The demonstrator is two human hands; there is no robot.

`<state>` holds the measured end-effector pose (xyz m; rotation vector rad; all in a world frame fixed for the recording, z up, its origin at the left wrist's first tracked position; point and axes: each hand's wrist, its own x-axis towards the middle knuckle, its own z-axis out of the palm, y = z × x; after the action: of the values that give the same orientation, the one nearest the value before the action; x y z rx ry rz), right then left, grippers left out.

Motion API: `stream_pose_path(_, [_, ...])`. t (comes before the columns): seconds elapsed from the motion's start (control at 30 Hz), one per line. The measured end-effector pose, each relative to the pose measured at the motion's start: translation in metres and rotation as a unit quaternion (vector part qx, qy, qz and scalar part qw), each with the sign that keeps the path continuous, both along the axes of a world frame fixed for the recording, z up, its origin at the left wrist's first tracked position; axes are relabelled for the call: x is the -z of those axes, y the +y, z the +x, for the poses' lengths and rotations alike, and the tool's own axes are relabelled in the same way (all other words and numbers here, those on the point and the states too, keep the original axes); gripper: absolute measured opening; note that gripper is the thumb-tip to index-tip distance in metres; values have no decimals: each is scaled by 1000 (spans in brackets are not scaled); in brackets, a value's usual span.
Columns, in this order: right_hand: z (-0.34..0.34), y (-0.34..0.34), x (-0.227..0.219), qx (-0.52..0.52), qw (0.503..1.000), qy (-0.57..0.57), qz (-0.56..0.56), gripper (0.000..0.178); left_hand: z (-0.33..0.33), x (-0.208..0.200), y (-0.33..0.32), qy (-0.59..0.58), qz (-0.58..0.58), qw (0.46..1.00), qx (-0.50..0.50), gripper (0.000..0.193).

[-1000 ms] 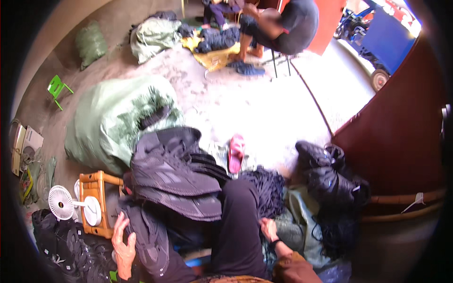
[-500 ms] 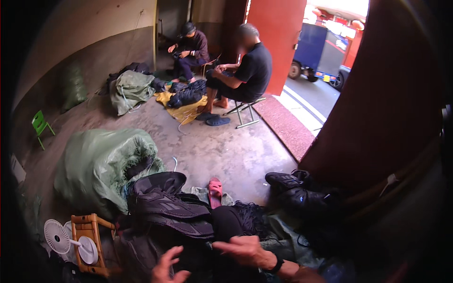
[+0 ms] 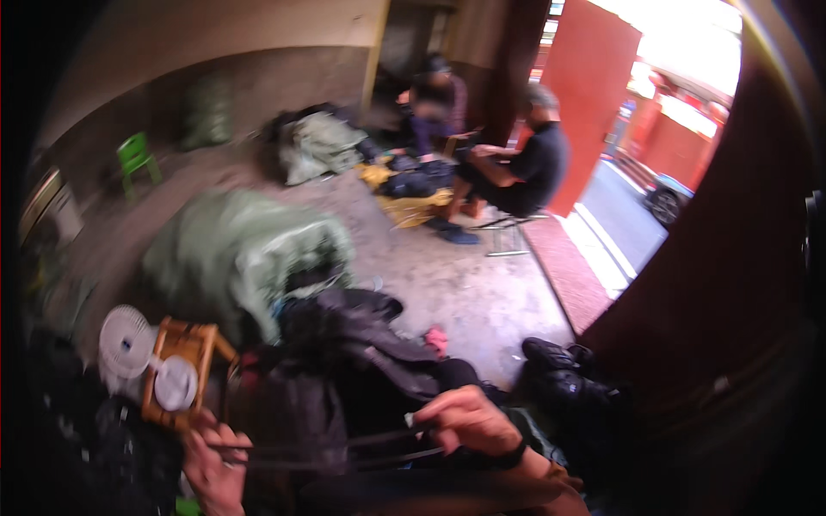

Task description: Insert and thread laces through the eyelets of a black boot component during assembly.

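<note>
A thin dark shoelace [image 3: 379, 439] is pulled out in two strands between my hands, low over my lap and blurred by motion. Its left end is pinched in my left hand [image 3: 215, 464], beside the stool. My right hand [image 3: 471, 421], with a dark band at the wrist, has its fingers closed on the other end. Just beyond the shoelace lies a heap of dark shoe uppers [image 3: 344, 331], smeared in this view. It rests against the mouth of a big green woven sack [image 3: 232, 249].
A white fan [image 3: 176, 383] stands on a wooden stool [image 3: 185, 344] at the left. Black shoes [image 3: 559, 370] lie at the right, and a pink slipper [image 3: 436, 340] ahead. Farther off, two people sit by a yellow cloth [image 3: 413, 211], near an open red door [image 3: 594, 95].
My hands have moved apart, the left one going left, and the shoelace now stretches between them. The view has swung left, so the room sits farther right in it.
</note>
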<state>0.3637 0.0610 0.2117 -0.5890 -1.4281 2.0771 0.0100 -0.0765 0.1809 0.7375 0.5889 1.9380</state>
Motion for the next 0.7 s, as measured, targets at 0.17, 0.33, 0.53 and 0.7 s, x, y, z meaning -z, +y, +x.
stream_pose_path(0.17, [15, -23, 27, 243, 896, 255, -269, 23, -42, -34, -32, 60, 58, 996, -38, 38])
stream_pose_path(0.33, [9, 4, 33, 215, 896, 222, -318, 27, -30, -67, -29, 17, 101, 995, 4, 38])
stream_pose_path(0.53, [-25, 5, -7, 70, 904, 354, -232, 27, -90, -176, 1, 32, 98, 990, -99, 36])
stream_pose_path(0.7, [-23, 0, 11, 102, 873, 364, -307, 38, -137, -149, -5, -135, -19, 971, -198, 33])
